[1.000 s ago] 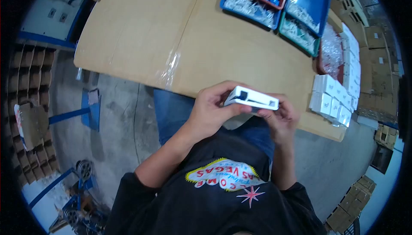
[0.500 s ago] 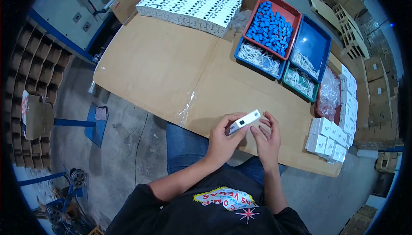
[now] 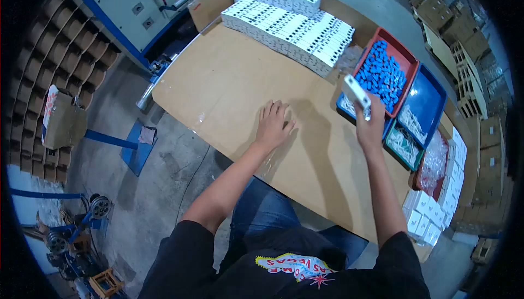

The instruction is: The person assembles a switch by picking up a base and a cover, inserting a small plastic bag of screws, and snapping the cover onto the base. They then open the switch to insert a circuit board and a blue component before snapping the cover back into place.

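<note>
A small narrow white box [image 3: 355,90] is gripped in my right hand [image 3: 371,121], raised over the near edge of the trays. The red tray [image 3: 405,55] beside it holds many small blue pieces [image 3: 383,75]. Fingers spread, my left hand [image 3: 272,127] lies palm down on the cardboard tabletop [image 3: 218,81] and holds nothing. At the far side, many similar white boxes [image 3: 289,34] are packed in rows, with a shorter upper layer on top.
Right of the red tray, a blue tray [image 3: 428,89] and a green tray [image 3: 388,141] hold thin white pieces. Clear plastic bags [image 3: 433,162] fill another red tray. White boxes [image 3: 420,206] are stacked at the right edge. A machine [image 3: 117,10] stands beyond the table's left side.
The white box was between both hands near my body. My right hand has carried it forward to the trays, while my left hand has let go and moved onto the tabletop. The view has shifted.
</note>
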A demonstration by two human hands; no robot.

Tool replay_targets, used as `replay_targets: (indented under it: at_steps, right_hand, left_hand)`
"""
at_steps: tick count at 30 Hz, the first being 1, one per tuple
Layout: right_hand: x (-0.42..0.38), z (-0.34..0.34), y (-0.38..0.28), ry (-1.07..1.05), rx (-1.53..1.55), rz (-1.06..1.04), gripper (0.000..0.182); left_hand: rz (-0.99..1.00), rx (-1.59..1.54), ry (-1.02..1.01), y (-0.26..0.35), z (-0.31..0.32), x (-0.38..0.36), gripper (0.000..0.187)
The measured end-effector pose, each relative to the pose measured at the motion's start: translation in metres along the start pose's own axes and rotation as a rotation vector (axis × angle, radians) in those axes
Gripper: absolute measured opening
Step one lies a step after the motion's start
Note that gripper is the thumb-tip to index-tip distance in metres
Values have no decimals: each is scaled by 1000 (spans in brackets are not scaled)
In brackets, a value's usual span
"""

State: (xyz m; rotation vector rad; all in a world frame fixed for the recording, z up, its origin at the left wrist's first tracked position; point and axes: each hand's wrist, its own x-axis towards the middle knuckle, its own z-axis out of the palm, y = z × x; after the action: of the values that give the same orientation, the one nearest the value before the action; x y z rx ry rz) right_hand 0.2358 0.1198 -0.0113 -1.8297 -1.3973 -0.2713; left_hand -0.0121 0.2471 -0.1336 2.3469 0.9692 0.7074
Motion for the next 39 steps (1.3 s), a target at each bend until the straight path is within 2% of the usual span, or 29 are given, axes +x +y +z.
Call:
replay_targets:
  at_steps: [1,4,5,6,8,13,15,21,26,31,39]
  right_hand:
    - [27,17,11,33,-3,-35,33]
    - [110,64,32,20,31,-2,34]
    - [137,88,53,81,16,-92,32]
    - [162,116,82,95,14,-53,34]
    - [207,136,84,18,108,116,40]
    - [282,202,99,22,-18,114,43]
    - [293,227,105,18,-74,110,44]
    - [307,275,88,76,101,293,55]
    - [303,302,94,173,100,199,49]
    - [300,305,80,160,150,282,46]
    - [302,313,83,200,174,188,45]
  left_hand:
    - [5,202,-71,-9,0,-1,60]
    - [80,271,-47,-10,-4,-10,64]
    - [63,268,-55,-9,-7,-10,64]
    - [51,265,-78,-7,-10,-8,66]
    - [15,256,-101,-7,-11,-7,68]
    - [23,279,-135,-6,-12,-4,74]
    - [13,281,-146,-7,-12,-3,75]
    - [-6,277,-166,-7,-12,0,77]
    - [2,290,-189,-6,-15,4,77]
    - [-30,272,-214,-2,-16,5,78]
    - [-41,248,-211,0,-18,7,77]
